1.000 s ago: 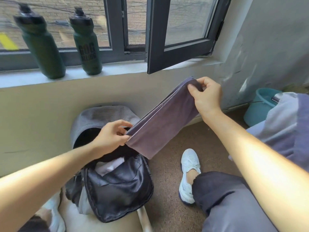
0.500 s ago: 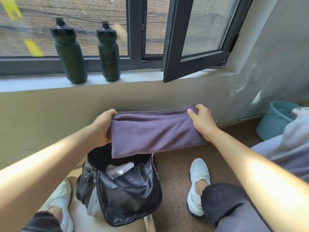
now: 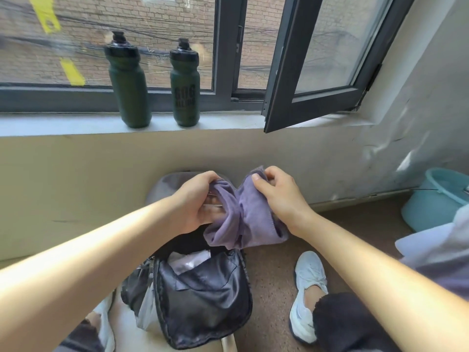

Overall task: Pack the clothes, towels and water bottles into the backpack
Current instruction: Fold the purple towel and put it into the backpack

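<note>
Both hands are close together here: the left hand (image 3: 200, 201) is gripping one end of the soft purple towel (image 3: 243, 219), the right hand (image 3: 279, 199) is pinching the other end, thumb on top. The fleecy cloth is sagging in a bunched fold between them, just above the open backpack (image 3: 203, 295). That backpack is lying on the floor, glossy black lining showing, something white inside. On the pale windowsill (image 3: 63, 125), a plain green water bottle (image 3: 129, 82) and a lettered green water bottle (image 3: 184, 85) are standing upright side by side.
</note>
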Demonstrator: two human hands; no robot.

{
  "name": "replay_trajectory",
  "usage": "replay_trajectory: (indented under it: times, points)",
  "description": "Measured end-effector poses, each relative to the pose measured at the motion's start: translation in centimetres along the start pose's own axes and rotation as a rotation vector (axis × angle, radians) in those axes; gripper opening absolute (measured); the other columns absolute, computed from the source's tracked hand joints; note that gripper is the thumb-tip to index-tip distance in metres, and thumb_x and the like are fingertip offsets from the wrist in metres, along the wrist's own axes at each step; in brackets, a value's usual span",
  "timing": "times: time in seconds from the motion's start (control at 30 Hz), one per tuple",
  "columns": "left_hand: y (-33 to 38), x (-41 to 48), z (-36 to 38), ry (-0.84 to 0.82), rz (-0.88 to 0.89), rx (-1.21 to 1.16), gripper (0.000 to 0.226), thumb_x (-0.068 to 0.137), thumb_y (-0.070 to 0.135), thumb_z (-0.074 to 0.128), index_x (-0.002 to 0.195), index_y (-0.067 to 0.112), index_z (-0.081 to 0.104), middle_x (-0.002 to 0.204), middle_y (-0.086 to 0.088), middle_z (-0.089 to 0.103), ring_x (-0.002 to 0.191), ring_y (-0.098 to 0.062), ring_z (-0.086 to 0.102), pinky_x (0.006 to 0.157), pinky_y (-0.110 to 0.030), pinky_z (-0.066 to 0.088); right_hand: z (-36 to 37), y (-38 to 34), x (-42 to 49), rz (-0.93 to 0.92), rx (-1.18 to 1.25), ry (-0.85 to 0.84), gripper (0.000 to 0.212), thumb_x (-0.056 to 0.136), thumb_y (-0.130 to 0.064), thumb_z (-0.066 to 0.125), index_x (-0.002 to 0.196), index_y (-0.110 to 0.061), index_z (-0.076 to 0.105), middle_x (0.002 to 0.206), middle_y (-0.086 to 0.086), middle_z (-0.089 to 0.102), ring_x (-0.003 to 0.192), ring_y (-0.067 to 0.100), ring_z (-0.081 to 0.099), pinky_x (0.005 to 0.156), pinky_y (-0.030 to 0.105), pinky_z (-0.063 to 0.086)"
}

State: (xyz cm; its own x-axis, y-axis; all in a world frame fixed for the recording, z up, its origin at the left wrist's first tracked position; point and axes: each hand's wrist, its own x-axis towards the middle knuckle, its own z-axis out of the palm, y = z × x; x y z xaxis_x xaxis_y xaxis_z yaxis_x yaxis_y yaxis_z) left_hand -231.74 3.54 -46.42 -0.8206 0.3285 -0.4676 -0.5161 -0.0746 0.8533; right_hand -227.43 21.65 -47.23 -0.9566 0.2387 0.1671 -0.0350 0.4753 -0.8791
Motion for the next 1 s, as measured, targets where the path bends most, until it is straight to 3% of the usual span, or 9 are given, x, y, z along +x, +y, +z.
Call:
replay_trajectory:
  times: [0.2,0.33,0.43,0.57,0.63,0.73,0.83,0.93,1.0]
  points:
    - [0.1,-0.7,1.0,-0.127,0.062,0.109,0.025,0.095,0.028,0.052,0.095,0.008,0.066,0.079,-0.009,0.067,0.060,-0.021,0.066,0.071,-0.036,0.061,1.1,-2.3,-2.4,-0.031,-0.019,-0.274,0.047,0.081,-0.053,0.075,0.099,-0.017,0.052,0.089,-0.012,0.061,0.081,0.004,0.058,0.077,0.029,0.049]
    - [0.6,-1.4,0.7,-0.215,0.109,0.172,0.038,0.096,0.040,0.056,0.077,0.009,0.068,0.082,-0.007,0.071,0.071,-0.021,0.067,0.070,-0.034,0.060,0.7,-1.9,-2.1,-0.010,-0.077,-0.148,0.045,0.079,-0.034,0.083,0.108,-0.015,0.055,0.105,-0.006,0.070,0.100,0.009,0.066,0.089,0.035,0.055]
    - [0.7,-1.6,-0.2,-0.238,0.188,0.227,0.043,0.097,0.040,0.050,0.089,0.007,0.076,0.099,-0.013,0.078,0.088,-0.028,0.075,0.084,-0.038,0.057,0.1,-1.1,-1.3,-0.004,0.049,-0.137,0.026,0.086,-0.018,0.078,0.106,-0.009,0.063,0.103,0.003,0.075,0.099,0.012,0.069,0.095,0.044,0.054]
    - [0.7,-0.4,-1.7,0.077,0.379,0.175,0.024,0.094,0.030,0.058,0.088,0.010,0.072,0.082,-0.008,0.069,0.073,-0.027,0.068,0.062,-0.027,0.053,-0.8,-0.7,-0.6,0.082,0.307,-0.191,0.026,0.095,-0.004,0.066,0.120,0.000,0.061,0.121,0.016,0.071,0.109,0.019,0.068,0.105,0.046,0.050]
    - [0.4,0.1,-2.4,0.148,0.456,0.149,0.026,0.078,0.037,0.069,0.094,0.016,0.070,0.081,0.001,0.064,0.082,-0.023,0.061,0.067,-0.027,0.050,-1.1,-0.6,-0.3,0.154,0.482,-0.211,0.032,0.098,-0.005,0.062,0.129,0.001,0.058,0.129,0.019,0.067,0.121,0.030,0.064,0.109,0.048,0.048]
    - [-0.3,0.3,-3.2,-0.114,0.455,0.103,0.057,0.069,0.050,0.075,0.117,0.020,0.071,0.104,0.004,0.073,0.099,-0.020,0.066,0.082,-0.030,0.050,-1.8,-1.1,-0.2,0.240,0.692,-0.250,0.037,0.101,-0.014,0.059,0.136,-0.004,0.056,0.133,0.018,0.065,0.126,0.038,0.061,0.107,0.051,0.049]
    - [-1.1,-0.7,-2.5,-0.371,0.294,0.151,0.035,0.088,0.041,0.071,0.114,0.021,0.079,0.122,-0.007,0.075,0.114,-0.025,0.071,0.097,-0.037,0.054,-2.4,-1.4,-0.3,0.270,0.833,-0.265,0.039,0.101,-0.017,0.057,0.138,-0.004,0.056,0.133,0.018,0.065,0.124,0.037,0.062,0.103,0.048,0.053]
    - [-1.6,-0.7,-1.4,-0.232,0.296,0.185,0.029,0.087,0.030,0.079,0.108,0.010,0.079,0.110,-0.013,0.079,0.103,-0.026,0.074,0.085,-0.031,0.056,-2.5,-1.0,-0.1,0.250,0.785,-0.275,0.041,0.097,-0.016,0.063,0.136,-0.005,0.057,0.130,0.020,0.067,0.121,0.038,0.064,0.099,0.047,0.054]
    - [-1.8,-0.4,-1.2,-0.130,0.399,0.279,0.019,0.092,0.022,0.075,0.104,0.008,0.077,0.102,-0.011,0.080,0.097,-0.021,0.075,0.079,-0.028,0.055,-2.7,-0.3,0.0,0.175,0.526,-0.230,0.044,0.087,-0.019,0.075,0.126,-0.007,0.061,0.117,0.016,0.071,0.109,0.033,0.068,0.092,0.045,0.055]
